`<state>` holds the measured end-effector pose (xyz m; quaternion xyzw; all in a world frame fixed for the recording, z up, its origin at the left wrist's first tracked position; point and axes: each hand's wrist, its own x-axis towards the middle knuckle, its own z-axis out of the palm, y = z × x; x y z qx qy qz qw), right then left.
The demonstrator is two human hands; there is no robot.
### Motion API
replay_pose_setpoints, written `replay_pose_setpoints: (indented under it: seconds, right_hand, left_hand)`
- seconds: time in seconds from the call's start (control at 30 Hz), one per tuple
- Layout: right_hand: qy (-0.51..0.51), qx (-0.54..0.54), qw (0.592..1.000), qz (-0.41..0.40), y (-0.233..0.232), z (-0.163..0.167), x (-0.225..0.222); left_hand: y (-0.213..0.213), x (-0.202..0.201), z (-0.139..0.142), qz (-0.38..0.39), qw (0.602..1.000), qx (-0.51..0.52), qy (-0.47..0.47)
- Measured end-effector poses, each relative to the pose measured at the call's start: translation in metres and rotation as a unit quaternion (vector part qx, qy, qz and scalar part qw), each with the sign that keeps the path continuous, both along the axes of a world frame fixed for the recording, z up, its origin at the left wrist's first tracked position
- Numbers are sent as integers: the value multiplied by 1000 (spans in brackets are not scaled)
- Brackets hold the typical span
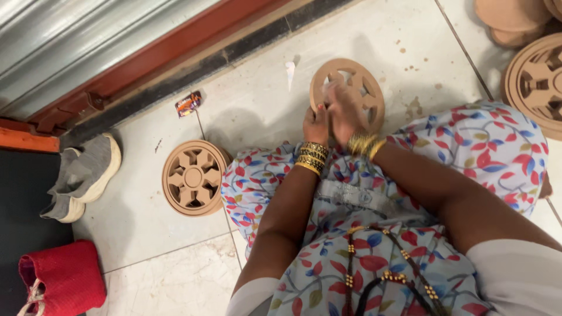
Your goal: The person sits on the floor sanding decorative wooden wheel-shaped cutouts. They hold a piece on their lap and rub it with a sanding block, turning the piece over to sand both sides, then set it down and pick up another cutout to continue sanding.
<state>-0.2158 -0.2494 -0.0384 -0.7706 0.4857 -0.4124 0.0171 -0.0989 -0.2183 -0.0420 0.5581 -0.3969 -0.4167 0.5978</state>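
Head view: my left hand (317, 124) and right hand (344, 114), grips both pinching the round carved disc (351, 88), which lies flat just beyond my knees, near edge under my fingers

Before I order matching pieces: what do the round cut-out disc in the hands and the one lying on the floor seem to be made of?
Held disc: likely unfinished fibreboard or plywood, matt tan with clean pierced cut-outs; both hands cover its lower part. Floor disc: apparently the same material, pale brown, dull, layered with a raised rim. Floor: glossy light tile.

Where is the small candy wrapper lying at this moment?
In the head view, the candy wrapper lies on the tile floor at upper left, close to the dark door threshold, above the round carved disc.
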Motion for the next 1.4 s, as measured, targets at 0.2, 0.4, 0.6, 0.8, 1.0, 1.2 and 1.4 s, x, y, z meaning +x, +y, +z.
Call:
replay_pose_setpoints:
  seconds: [0.2, 0.4, 0.6, 0.8, 1.0, 1.2, 1.4]
  right_hand:
    - [-104, 206, 973, 16, -20, -2, 12]
    - [27, 44, 998, -28, -46, -5, 5]
    - [-68, 232, 953, -181, -45, -24, -34]
    - [-56, 147, 981, -115, 36, -52, -15]
    - [34, 132, 989, 54, 77, 0, -2]
    - [97, 177, 977, 63, 54, 47, -35]
    - [-34, 117, 992, 15, 31, 38, -95]
  left_hand:
    - [-2, 0, -1, 6, 1000, 13, 22]
    - [-7, 0, -2, -22, 998, 14, 55]
    - [-3, -2, 0, -43, 983, 10, 177]
    - [-15, -2, -5, -13, 969, 7, 249]
    - [-9, 10, 3, -49, 956, 30, 288]
    - [1, 11, 13, -127, 972, 17, 198]
    - [53, -13, 9, -505, 798, 97, -313]
